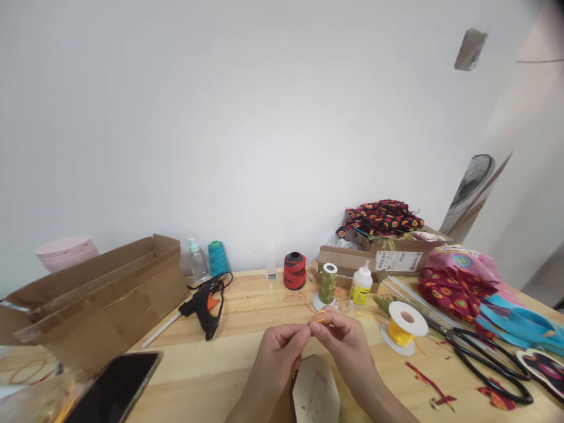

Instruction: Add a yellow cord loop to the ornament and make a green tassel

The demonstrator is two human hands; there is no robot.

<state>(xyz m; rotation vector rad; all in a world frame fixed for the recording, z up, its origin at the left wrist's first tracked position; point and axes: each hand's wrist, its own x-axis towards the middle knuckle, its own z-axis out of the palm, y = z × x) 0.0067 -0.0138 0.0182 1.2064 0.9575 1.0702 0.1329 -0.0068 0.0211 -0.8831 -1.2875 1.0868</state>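
Thumbs and fingertips of my two hands meet over the middle of the wooden table. Both are closed in a pinch on a short yellow cord, bent into a small loop above the fingers. My left hand holds its lower part, mostly hidden by the fingertips. My right hand grips the cord beside the loop. Below them lies a cream, angular flat piece with a dark edge, partly covered by my hands. To the right stands a white spool of yellow cord.
Black-handled scissors and red fabric scraps lie right. Behind are a green thread spool, red thread cone and glue bottle. Leftward sit a glue gun, cardboard box and phone.
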